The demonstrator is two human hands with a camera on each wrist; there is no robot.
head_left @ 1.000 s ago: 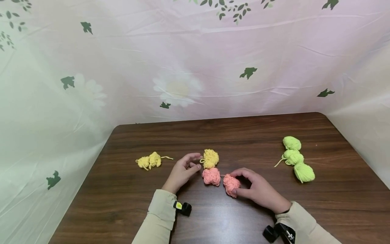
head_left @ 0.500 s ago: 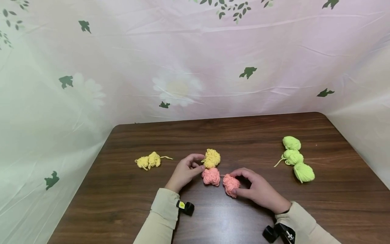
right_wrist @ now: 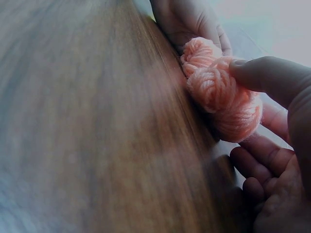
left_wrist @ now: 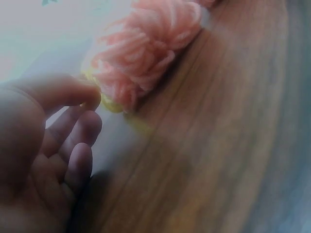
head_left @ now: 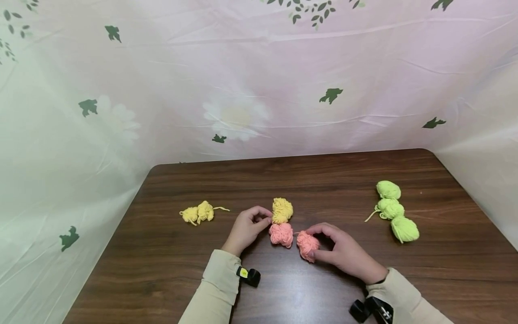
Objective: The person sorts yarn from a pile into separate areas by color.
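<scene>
Just left of centre in the head view, my left hand [head_left: 247, 230] pinches the left edge of a yellow yarn ball [head_left: 282, 210] between thumb and index finger; the other fingers curl loosely in the left wrist view. Directly below and touching that ball lies a pink yarn ball [head_left: 281, 235]. A short strand joins it to a second pink yarn ball [head_left: 307, 246], slightly to the right. My right hand [head_left: 347, 253] holds this second ball, thumb on its near side and fingers behind. In the left wrist view, the pink yarn [left_wrist: 146, 48] hides most of the yellow.
Two small yellow yarn balls [head_left: 197, 213] with a loose tail lie on the left of the dark wooden table [head_left: 162, 270]. A row of lime-green yarn balls [head_left: 390, 209] stands at the right. A printed curtain [head_left: 259, 81] hangs behind the table.
My left hand has moved slightly right and its thumb and index finger have closed on the yellow ball's edge. That ball has shifted a little right. The right hand stays still.
</scene>
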